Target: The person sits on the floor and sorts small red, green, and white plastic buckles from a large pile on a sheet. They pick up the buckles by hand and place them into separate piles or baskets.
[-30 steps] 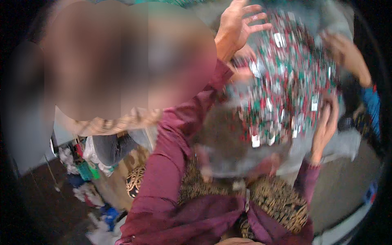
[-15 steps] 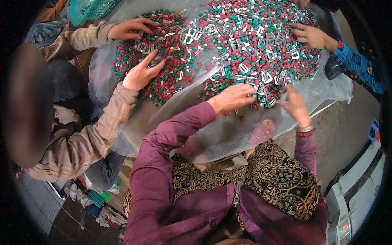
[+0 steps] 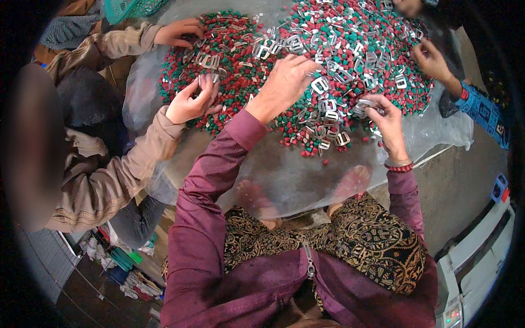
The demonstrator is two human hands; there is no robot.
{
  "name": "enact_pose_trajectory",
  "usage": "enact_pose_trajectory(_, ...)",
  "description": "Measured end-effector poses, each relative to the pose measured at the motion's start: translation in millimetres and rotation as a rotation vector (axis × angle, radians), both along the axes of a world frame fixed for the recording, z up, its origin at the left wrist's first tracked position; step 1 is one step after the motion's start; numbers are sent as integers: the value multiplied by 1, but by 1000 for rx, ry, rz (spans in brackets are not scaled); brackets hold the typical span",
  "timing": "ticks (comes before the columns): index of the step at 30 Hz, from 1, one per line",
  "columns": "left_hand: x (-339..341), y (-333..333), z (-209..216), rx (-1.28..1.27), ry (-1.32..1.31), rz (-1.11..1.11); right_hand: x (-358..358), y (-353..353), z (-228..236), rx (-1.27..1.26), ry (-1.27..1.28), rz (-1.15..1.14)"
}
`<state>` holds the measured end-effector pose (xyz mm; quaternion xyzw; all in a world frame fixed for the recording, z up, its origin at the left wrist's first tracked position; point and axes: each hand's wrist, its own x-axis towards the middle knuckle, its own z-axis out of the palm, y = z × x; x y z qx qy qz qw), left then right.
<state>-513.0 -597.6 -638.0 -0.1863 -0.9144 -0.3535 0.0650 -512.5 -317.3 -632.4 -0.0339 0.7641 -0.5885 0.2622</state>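
Observation:
A heap of small red, green and white pieces [image 3: 350,33] is spread over a clear plastic sheet [image 3: 311,186], with silver metal buckles scattered through it. My left hand [image 3: 281,85] reaches over the middle of the heap, its back upward; the fingers bend down and their tips are partly hidden. Just right of its fingertips lies a buckle [image 3: 320,83]. My right hand [image 3: 389,121], with a red bracelet at the wrist, is closed on several metal buckles [image 3: 363,107] above the near right of the heap. More loose buckles [image 3: 330,117] lie between my hands.
At the left a co-worker's two hands [image 3: 188,104] work over another part of the heap, buckles at the fingers. A hand in a blue sleeve [image 3: 432,59] is at the right edge, another at the far right. A green basket [image 3: 131,8] stands far left, a white machine [image 3: 476,262] lower right.
My left hand has moved left and farther away over the heap. My right hand has drawn in slightly and now shows buckles in its fingers. The co-workers' hands have shifted too.

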Motion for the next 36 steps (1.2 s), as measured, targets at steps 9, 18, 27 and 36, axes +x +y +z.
enact_pose_trajectory(9,16,29,10,1192,-1078,-16,13,39,8,-516,-426,-476)
enact_pose_trajectory(18,41,71,-54,-403,-297,65,30,28,-39,650,563,46)
enact_pose_trajectory(27,12,11,3,1092,-1177,139,12,-4,-26,505,295,159)
enact_pose_trajectory(36,27,39,-13,1132,-1302,-130,14,21,-22,-330,-410,-237)
